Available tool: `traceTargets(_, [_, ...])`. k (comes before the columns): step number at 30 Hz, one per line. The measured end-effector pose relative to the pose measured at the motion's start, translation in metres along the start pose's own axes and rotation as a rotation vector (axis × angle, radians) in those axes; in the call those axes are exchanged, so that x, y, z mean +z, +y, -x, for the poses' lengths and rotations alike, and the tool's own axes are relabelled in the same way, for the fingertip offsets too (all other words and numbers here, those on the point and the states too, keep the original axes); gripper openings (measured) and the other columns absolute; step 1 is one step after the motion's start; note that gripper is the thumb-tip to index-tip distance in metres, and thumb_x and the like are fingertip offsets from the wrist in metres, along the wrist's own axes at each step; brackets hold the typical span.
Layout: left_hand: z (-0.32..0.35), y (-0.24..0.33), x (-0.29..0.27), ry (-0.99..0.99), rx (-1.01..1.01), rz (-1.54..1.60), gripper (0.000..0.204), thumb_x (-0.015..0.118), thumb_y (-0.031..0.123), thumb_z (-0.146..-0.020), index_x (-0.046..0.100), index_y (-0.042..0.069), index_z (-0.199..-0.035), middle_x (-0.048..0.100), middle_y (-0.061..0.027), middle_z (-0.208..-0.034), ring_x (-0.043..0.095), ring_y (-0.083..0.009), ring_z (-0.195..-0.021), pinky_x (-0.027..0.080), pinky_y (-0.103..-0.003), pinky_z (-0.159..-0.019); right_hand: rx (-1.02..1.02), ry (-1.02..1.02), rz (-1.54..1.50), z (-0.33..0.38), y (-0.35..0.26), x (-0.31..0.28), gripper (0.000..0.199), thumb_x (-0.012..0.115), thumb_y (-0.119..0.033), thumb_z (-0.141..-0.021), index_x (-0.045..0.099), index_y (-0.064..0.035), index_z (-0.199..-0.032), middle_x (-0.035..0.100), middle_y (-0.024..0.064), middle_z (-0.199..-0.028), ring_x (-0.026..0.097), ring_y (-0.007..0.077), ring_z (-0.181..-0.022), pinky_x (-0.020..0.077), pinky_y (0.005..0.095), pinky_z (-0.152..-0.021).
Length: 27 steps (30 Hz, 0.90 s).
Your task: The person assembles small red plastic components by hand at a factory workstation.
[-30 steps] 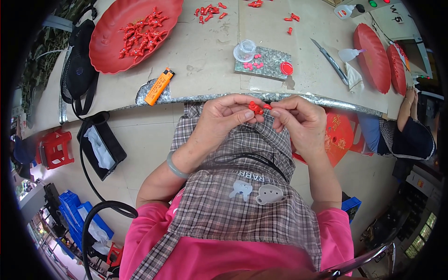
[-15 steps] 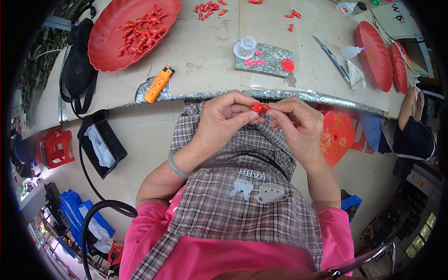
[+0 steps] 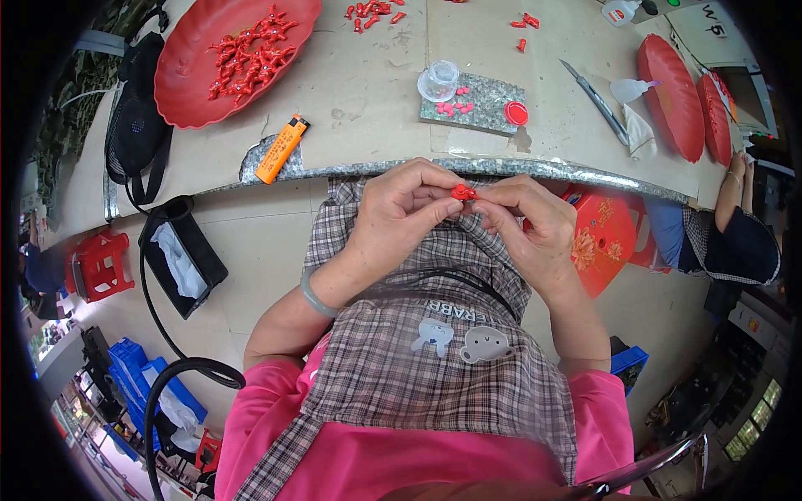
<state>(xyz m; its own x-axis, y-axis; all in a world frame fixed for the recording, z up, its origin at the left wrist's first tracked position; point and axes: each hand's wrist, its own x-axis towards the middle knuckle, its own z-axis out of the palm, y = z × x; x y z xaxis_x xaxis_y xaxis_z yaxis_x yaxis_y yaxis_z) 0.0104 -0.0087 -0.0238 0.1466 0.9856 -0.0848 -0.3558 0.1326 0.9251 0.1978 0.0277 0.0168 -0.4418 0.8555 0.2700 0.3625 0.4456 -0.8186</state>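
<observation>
Just in front of the table edge, both hands meet around a small glossy red figurine (image 3: pixel 464 192). My left hand (image 3: pixel 405 200) pinches it between thumb and fingers from the left. From the right, the fingertips of my right hand (image 3: pixel 530 221) close on its other side; they cover part of it. Beyond the hands, a grey stone slab (image 3: pixel 480 119) on the table bears small pink pieces (image 3: pixel 455 108), a clear plastic cup (image 3: pixel 440 82) and a round red cap (image 3: pixel 516 113).
A red scalloped plate (image 3: pixel 184 92) of red figures stands far left, with loose red parts (image 3: pixel 372 12) beside it. An orange lighter (image 3: pixel 282 150) lies near the edge. On the right are a craft knife (image 3: pixel 597 104), a dropper bottle (image 3: pixel 631 89) and red trays (image 3: pixel 668 100). Another person's arm (image 3: pixel 731 188) shows.
The right fingers have shifted slightly on the figurine, and less of it shows between the hands. The left hand keeps its pinch in nearly the same place.
</observation>
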Motion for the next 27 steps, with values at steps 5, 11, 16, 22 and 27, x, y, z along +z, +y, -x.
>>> traceTargets(5, [-0.001, 0.006, 0.0, 0.022, 0.294, -0.407, 0.018, 0.068, -0.007, -0.083, 0.067, -0.002, -0.1, 0.069, -0.013, -0.102, 0.071, -0.0194, -0.09, 0.06, -0.028, -0.078, -0.138, -0.012, 0.035, 0.002, 0.005, 0.0, 0.017, 0.078, 0.001, -0.075, 0.068, 0.0016, -0.089, 0.069, 0.0129, -0.081, 0.07, 0.0244, -0.072, 0.0558, 0.0312, -0.061])
traceTargets(11, [-0.001, 0.004, -0.002, 0.02, 0.516, -0.638, 0.022, 0.071, -0.007, -0.078, 0.068, -0.001, -0.099, 0.07, -0.0151, -0.098, 0.071, -0.0257, -0.088, 0.058, -0.03, -0.074, -0.194, 0.008, 0.0, 0.007, 0.011, 0.007, 0.02, 0.079, 0.002, -0.072, 0.067, 0.0028, -0.088, 0.068, 0.0128, -0.08, 0.069, 0.0246, -0.071, 0.0554, 0.0307, -0.06])
traceTargets(16, [0.001, 0.004, 0.0, 0.029, 0.576, -0.686, 0.023, 0.072, -0.007, -0.077, 0.069, -0.001, -0.099, 0.072, -0.015, -0.098, 0.071, -0.0261, -0.089, 0.058, -0.031, -0.075, -0.213, 0.027, -0.004, 0.012, 0.014, 0.011, 0.022, 0.079, 0.004, -0.07, 0.066, 0.0036, -0.088, 0.068, 0.0132, -0.08, 0.068, 0.0248, -0.071, 0.055, 0.0304, -0.059])
traceTargets(22, [0.004, 0.003, 0.0, 0.025, 0.574, -0.736, 0.023, 0.072, -0.008, -0.077, 0.07, 0.0, -0.099, 0.072, -0.014, -0.099, 0.072, -0.0248, -0.089, 0.059, -0.032, -0.076, -0.286, 0.027, 0.036, 0.013, 0.018, 0.013, 0.023, 0.079, 0.004, -0.07, 0.065, 0.0032, -0.088, 0.067, 0.0127, -0.08, 0.068, 0.0247, -0.071, 0.055, 0.0306, -0.059])
traceTargets(27, [0.005, 0.001, -0.002, 0.024, 0.565, -0.74, 0.024, 0.072, -0.009, -0.076, 0.07, 0.0, -0.098, 0.072, -0.0142, -0.099, 0.072, -0.0252, -0.09, 0.058, -0.031, -0.077, -0.317, 0.027, 0.027, 0.014, 0.021, 0.016, 0.023, 0.079, 0.004, -0.069, 0.065, 0.0025, -0.088, 0.067, 0.0121, -0.08, 0.068, 0.0252, -0.072, 0.0553, 0.0315, -0.059])
